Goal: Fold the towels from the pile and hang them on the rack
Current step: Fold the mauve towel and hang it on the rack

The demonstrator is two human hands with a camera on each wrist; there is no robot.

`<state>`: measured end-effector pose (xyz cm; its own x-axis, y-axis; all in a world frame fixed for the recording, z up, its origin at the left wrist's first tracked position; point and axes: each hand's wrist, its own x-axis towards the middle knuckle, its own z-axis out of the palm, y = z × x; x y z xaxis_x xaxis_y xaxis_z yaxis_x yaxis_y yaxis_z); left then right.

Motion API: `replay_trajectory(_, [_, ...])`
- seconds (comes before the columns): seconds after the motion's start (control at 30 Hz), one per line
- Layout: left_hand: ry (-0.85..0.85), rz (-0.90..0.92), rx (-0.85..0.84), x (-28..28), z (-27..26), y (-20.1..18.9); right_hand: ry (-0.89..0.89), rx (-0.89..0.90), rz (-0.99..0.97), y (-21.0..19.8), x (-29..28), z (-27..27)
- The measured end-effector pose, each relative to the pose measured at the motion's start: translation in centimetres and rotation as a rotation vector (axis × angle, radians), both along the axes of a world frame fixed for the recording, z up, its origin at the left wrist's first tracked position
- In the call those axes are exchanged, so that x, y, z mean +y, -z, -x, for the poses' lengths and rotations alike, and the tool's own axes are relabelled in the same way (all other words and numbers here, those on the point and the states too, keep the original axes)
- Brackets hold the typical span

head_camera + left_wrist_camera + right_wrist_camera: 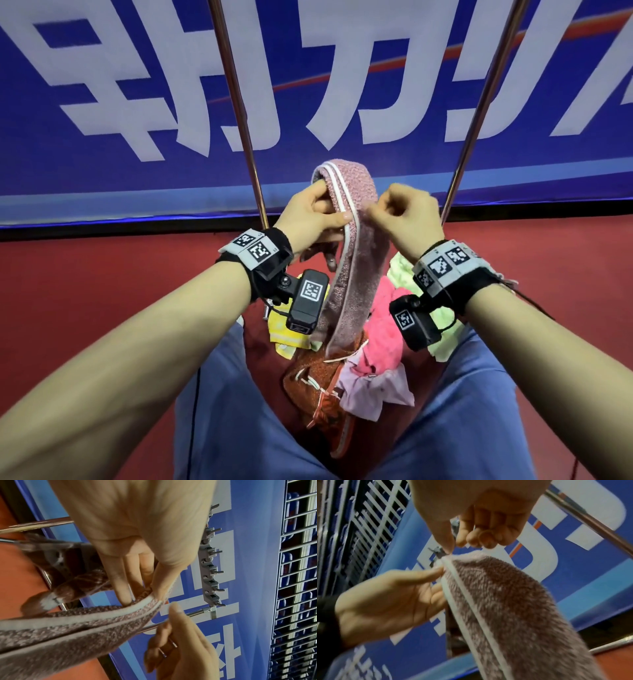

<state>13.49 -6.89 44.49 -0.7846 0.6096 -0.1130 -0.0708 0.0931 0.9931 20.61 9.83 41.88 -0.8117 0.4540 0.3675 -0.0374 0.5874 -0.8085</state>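
Towel (356, 246), a mauve terry strip with pale piping along its edges, held up above the person's lap in front of the rack's two metal bars (236, 102); its top is doubled over in a loop and its tail hangs down to the pile (346, 373) of mixed cloths lying between the knees. Left hand (313, 219) grips the folded top, thumb on the piped edge and fingers behind the cloth; right hand (406, 216) is curled, thumb and forefinger at the towel's other edge, though whether they truly pinch it cannot be told. The cloth looks light, limp and non-slippery; it should keep no shape of its own, so the piped edges and corners are judged the firmest places to hold, one per hand. Open room lies between and above the two bars, with the blue banner (102, 120) close behind them; the hanging tail may catch on the pile below.
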Motion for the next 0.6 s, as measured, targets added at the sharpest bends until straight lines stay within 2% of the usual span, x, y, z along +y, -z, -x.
replay_trajectory(0.1, [-0.001, -0.011, 0.045, 0.1, 0.0, -0.1, -0.100, -0.135, -0.170, 1.0, -1.2, -0.2])
replay_trajectory(0.33, [-0.002, -0.003, 0.180, 0.0, 0.0, -0.5, -0.070, -0.062, -0.037, 1.5, -2.4, 0.1])
replay_trajectory(0.6, [-0.037, 0.002, 0.216, 0.2, 0.4, -0.3, -0.012, 0.008, -0.054, 1.6, -2.8, 0.4])
